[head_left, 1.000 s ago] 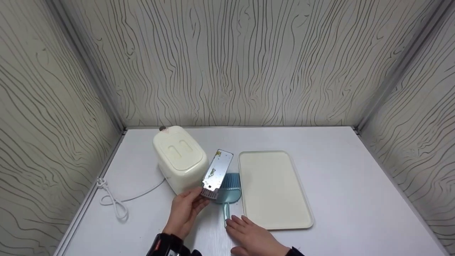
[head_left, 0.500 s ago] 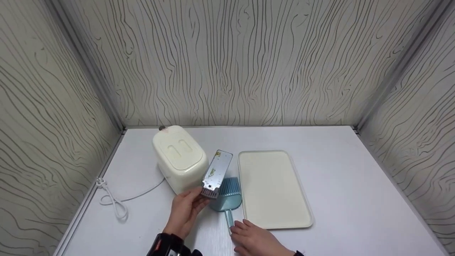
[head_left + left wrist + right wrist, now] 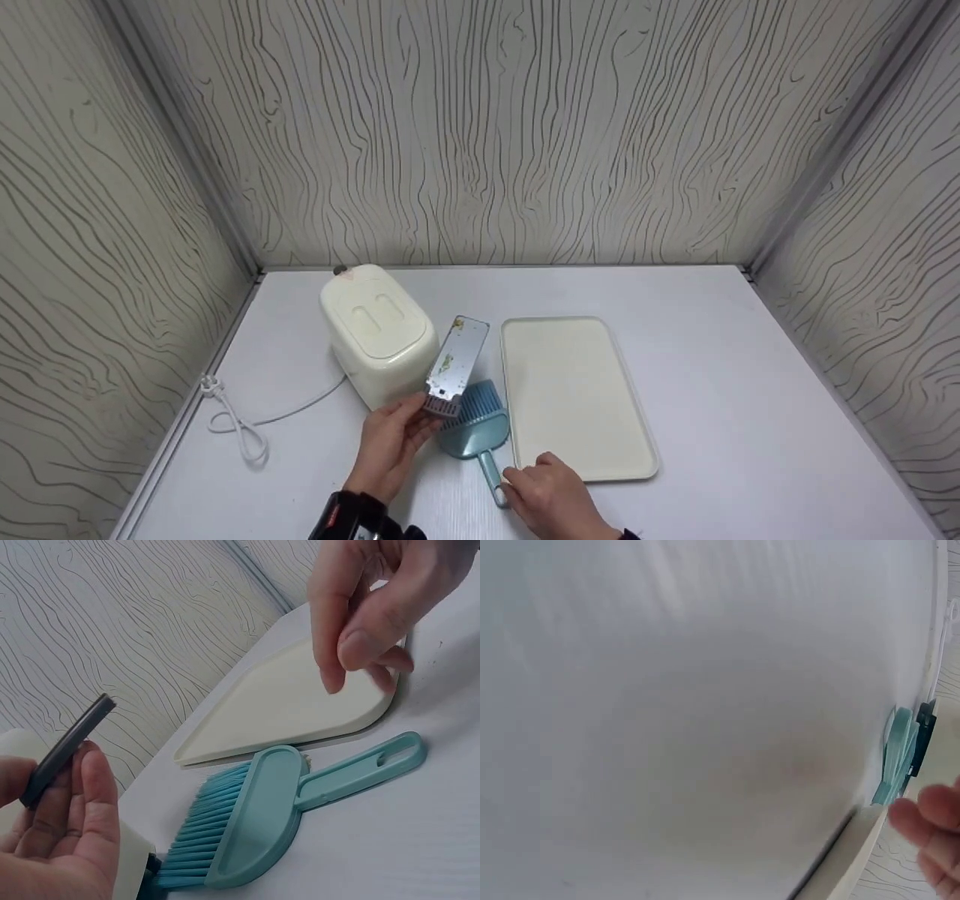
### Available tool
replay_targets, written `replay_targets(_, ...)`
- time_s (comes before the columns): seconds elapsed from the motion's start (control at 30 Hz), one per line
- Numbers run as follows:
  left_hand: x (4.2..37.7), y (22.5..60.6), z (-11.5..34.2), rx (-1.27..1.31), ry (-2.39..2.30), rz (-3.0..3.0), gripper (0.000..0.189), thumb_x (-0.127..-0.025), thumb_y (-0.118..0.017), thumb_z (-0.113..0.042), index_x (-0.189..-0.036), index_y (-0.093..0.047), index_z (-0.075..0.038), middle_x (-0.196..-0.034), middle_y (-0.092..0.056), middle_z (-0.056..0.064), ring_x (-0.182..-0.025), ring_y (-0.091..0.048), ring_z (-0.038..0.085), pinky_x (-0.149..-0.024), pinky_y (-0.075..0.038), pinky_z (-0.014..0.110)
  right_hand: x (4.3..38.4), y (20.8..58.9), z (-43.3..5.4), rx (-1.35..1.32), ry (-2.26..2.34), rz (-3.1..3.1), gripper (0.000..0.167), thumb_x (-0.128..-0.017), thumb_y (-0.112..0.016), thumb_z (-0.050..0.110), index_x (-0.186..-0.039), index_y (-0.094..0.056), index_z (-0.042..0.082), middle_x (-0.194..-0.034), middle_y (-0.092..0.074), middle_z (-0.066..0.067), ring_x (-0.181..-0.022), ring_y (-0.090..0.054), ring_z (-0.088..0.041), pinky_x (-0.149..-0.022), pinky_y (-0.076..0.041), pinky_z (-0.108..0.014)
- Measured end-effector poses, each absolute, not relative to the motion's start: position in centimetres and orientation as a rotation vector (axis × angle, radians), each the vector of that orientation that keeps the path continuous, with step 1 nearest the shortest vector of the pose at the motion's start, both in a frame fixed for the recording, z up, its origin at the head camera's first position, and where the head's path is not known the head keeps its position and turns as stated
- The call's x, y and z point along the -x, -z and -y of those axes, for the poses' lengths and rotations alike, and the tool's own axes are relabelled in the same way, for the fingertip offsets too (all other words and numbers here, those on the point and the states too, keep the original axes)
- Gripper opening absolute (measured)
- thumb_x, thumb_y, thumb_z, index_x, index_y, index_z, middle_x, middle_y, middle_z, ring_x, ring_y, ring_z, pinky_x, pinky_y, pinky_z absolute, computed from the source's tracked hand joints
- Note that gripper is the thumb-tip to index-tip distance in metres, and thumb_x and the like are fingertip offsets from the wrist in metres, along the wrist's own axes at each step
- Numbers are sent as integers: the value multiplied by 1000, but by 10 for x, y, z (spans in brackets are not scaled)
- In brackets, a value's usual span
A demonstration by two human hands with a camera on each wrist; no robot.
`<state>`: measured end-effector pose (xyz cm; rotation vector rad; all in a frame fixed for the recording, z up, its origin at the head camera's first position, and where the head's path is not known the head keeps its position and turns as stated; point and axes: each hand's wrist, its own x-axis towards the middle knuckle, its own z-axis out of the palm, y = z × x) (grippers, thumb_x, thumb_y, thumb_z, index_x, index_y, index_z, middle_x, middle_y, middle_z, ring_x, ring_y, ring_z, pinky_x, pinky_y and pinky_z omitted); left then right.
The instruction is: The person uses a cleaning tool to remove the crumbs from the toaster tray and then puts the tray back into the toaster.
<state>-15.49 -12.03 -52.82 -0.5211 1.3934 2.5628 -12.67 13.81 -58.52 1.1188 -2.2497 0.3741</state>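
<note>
My left hand [image 3: 390, 446] pinches the dark slotted end of a flat silver metal tray, likely a crumb tray [image 3: 459, 354], with yellowish bits on it. In the left wrist view this tray appears edge-on, raised off the table. A teal brush [image 3: 259, 825] lies below it, its bristles partly hidden in the head view by the metal tray. My right hand [image 3: 551, 495] hovers near the end of the brush handle, fingers loosely bent, nothing between them. In the left wrist view a gap separates that hand from the brush.
Left of the metal tray stands a cream toaster-like appliance [image 3: 381, 315]. Its white cord and plug [image 3: 212, 386] lie on the table's left side. A shallow cream tray [image 3: 577, 397] lies right of the brush. Patterned panels [image 3: 480, 135] enclose the table on three sides.
The brush has slid toward me and turned, its handle end swinging right. My right hand has moved slightly right, lifted off the handle and bent its fingers. The left hand has stayed put.
</note>
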Motion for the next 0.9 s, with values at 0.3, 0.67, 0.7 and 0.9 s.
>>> replay_targets(0.3,154,529,121,522,-2566,-1376,50,-102,-65,-21,-136,-47,11,-107,-71,12,-95,-70,16,-91,-57,30,121,594,-133,-1049,-150,2544,49,-86,-75,56,-73,-51,16,-50,-43,9,-45,-35,-4,-51,-17,-22)
replay_targets(0.67,154,530,120,509,-2562,-1395,47,-102,-64,-19,-134,-47,12,-107,-72,13,-96,-71,17,-91,-58,31,119,589,-123,-891,-135,2844,31,-90,-76,32,-77,-53,16,-54,-43,7,-44,-33,-4,-40,-25,-21)
replay_targets(0.7,154,530,120,508,-2565,-1393,47,-102,-64,-19,-134,-47,11,-106,-72,13,-95,-71,17,-91,-58,31,119,589,-123,-876,-154,2863,30,-90,-76,30,-77,-53,15,-55,-41,8,-44,-33,-4,-39,-25,-21)
replay_targets(0.9,155,530,119,518,-2569,-1391,47,-101,-65,-18,-133,-48,11,-106,-73,13,-95,-72,18,-91,-58,31,119,584,-124,-796,-325,2914,29,-90,-72,24,-75,-49,16,-56,-37,9,-46,-32,-5,-40,-26,-22)
